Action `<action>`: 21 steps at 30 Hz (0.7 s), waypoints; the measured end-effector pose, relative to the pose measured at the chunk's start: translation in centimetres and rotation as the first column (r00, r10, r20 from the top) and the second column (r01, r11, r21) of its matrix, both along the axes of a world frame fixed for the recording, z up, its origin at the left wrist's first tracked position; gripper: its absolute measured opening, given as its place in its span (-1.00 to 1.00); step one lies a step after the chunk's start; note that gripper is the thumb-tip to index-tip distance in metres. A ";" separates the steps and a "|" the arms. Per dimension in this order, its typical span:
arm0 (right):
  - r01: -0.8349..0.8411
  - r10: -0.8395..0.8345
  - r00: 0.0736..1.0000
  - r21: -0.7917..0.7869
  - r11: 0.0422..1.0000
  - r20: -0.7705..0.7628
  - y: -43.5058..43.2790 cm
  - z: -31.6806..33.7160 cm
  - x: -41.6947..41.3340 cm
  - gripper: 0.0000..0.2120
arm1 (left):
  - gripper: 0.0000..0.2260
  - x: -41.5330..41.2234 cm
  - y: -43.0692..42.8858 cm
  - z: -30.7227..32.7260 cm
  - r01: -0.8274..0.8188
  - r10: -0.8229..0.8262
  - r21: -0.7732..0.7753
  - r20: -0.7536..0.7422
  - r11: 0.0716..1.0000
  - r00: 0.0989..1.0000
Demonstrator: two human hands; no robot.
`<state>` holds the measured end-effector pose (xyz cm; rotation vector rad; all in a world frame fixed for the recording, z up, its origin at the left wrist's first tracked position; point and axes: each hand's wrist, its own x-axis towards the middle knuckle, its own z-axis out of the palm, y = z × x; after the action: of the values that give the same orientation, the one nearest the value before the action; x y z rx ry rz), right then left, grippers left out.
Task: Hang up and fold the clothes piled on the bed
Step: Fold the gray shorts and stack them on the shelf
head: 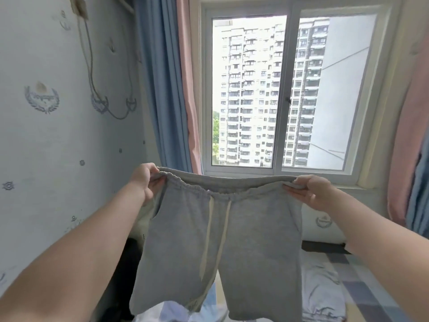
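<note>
Grey shorts (222,240) hang in the air in front of me, held up by the waistband above the bed (380,273), with both legs dangling free. My left hand (146,180) pinches one end of the waistband (222,189), fingers curled over the gathered elastic. My right hand (311,191) pinches the other end, thumb on top and fingers underneath. The band sags a little between them.

To do this step well, I judge I should pull the waistband taut and level so the legs fall evenly. Then I would bring one side across onto the other, seam to seam, and lay the piece flat. The cream drawstring (209,231) hangs long down the front and could end up trapped in the fold, so it wants tucking in.

The fabric looks like soft, thick jersey, matte and slightly fuzzy, with a puckered elastic top and raw-looking hems. It should drape rather than hold a crease.

Below, a pale crumpled garment (322,291) lies on the checked sheet. Beyond that stand a patterned wall (58,140), a blue curtain (160,77) edged in pink, and a white-framed window (287,66) facing tower blocks.
</note>
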<state>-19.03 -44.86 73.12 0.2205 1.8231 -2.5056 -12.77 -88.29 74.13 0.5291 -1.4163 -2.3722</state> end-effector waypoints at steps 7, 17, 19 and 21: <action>0.043 0.058 0.941 0.287 0.957 -0.333 -0.2 5.5 -1.7 -0.79 | -0.80 -1.6 -0.4 3.7 -0.312 0.218 -0.858 -0.240 0.407 0.946; 0.433 0.032 0.829 0.676 0.597 -0.559 0.0 10.9 -2.3 -0.95 | -0.87 -2.6 -1.4 8.6 -0.162 0.110 -0.611 -0.123 0.775 0.986; 0.412 0.009 0.840 0.649 0.640 -0.543 0.1 11.5 -2.2 -0.92 | -0.76 -2.5 -1.2 8.9 -0.087 0.048 -0.487 -0.091 0.869 0.995; 0.386 -0.024 0.863 0.629 0.675 -0.505 -0.2 11.7 -2.1 -0.90 | -0.71 -2.4 -0.7 9.0 -0.081 0.066 -0.441 -0.049 0.894 0.997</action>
<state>-21.12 -45.01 84.79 -0.1939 3.0942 -1.8932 -15.20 -88.98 83.13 0.4060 -1.8125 -1.8971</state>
